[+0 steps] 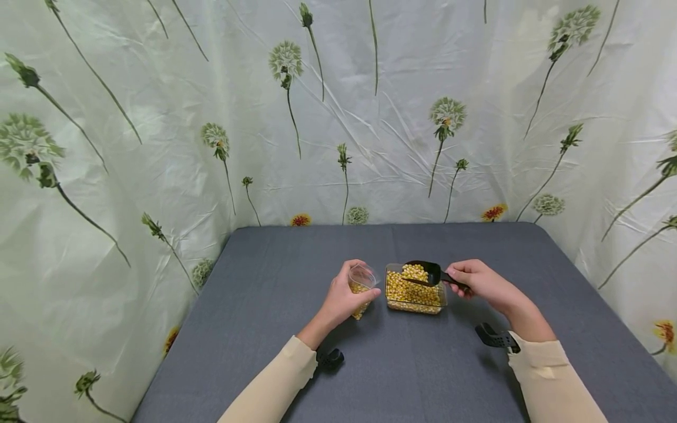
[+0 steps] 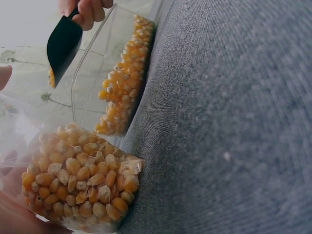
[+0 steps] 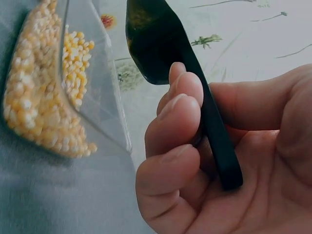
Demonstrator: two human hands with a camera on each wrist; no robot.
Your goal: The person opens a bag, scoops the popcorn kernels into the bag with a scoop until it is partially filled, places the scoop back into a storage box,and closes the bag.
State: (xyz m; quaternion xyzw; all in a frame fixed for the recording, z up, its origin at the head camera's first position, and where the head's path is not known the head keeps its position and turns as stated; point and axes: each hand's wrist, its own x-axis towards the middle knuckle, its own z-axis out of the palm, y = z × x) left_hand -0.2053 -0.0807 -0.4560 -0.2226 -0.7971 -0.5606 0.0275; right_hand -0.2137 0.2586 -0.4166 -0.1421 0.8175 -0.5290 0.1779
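My right hand [image 1: 478, 283] grips the handle of a black scoop [image 3: 158, 41], fingers curled round it. Yellow corn kernels [image 1: 415, 272] fill the scoop, which hangs over a clear plastic box [image 1: 415, 306] of corn. On the box's left, my left hand [image 1: 345, 296] holds a clear plastic bag [image 2: 80, 180] around its sides, its mouth facing up. Corn fills the lower part of the bag, which stands on the table cloth in the left wrist view. In the right wrist view, the box's clear wall [image 3: 105, 97] rises beside the scoop.
A grey-blue cloth [image 1: 296, 252] covers the table. Behind and beside it hangs a pale curtain [image 1: 381, 117] printed with dandelions. Black straps [image 1: 494, 336] stick out at both wrists, near the cream sleeves [image 1: 550, 376].
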